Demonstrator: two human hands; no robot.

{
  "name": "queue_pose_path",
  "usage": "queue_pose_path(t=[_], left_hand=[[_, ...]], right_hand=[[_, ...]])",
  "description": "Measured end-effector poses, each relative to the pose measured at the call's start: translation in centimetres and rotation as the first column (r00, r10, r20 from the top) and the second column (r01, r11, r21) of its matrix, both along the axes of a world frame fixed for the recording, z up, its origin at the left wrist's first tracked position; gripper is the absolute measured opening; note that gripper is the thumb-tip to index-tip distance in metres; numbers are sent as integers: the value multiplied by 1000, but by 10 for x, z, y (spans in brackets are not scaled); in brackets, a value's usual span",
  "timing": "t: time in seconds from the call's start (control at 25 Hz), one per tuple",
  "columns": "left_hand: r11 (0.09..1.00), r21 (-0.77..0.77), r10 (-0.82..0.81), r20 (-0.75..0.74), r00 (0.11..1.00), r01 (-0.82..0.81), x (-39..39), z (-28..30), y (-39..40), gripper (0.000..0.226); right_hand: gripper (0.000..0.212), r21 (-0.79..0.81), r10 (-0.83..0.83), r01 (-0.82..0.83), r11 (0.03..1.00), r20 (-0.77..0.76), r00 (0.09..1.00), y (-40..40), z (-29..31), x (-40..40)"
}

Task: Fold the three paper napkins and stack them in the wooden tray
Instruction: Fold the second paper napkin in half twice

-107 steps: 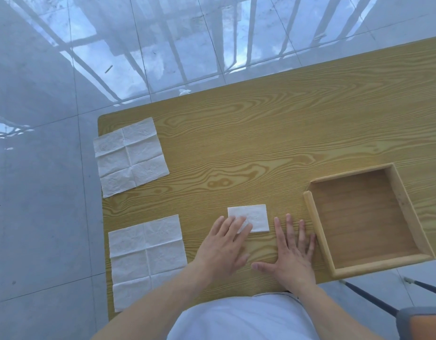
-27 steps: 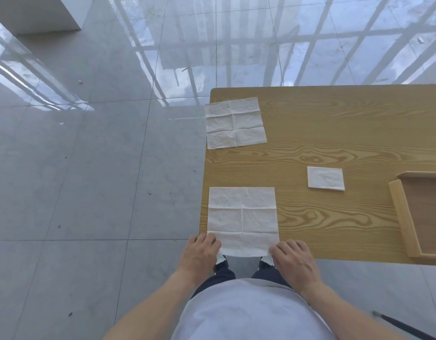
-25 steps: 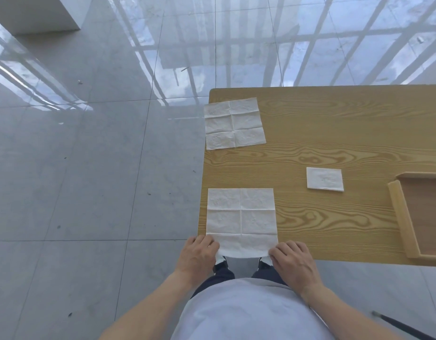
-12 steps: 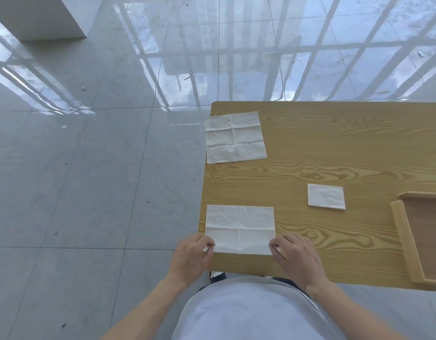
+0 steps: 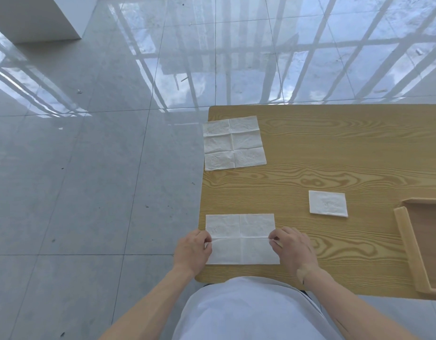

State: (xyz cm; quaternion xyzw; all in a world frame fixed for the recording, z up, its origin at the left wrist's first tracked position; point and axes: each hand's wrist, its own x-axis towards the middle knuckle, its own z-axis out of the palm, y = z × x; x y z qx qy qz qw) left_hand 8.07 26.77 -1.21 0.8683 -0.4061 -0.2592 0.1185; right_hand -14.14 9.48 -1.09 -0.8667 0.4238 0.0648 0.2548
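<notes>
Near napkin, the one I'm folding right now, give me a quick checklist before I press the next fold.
1. Both corners held: left hand and right hand each pinch an end of the near napkin. Ok.
2. Folded flap square with the layer beneath: side edges roughly line up. Ok.
3. Napkin fully on the table: ok.
4. Tray free to receive: partly out of frame. Cannot tell.
5. Folded napkin in the tray: lies on the table beside it. Not ok.
6. Far napkin folded: lies open. Not ok.
</notes>
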Motion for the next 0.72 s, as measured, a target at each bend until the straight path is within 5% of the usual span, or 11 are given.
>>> queue_pose_path(t=[0.2,0.36,0.72], left_hand=[[1000,-4,-10,100,995,11,3,-4,0,16],[985,27,-175,180,968,173,2,-4,-8,26],[966,43,-260,204,944,257,1,-5,-16,14]], right_hand=[[21,-35,29,-30,999,-30,999,-4,-5,-2],[34,-73,145,-147,986,-37,989,-8,-6,1],[7,-77,220,-223,972,-50,974,-12,-8,6]])
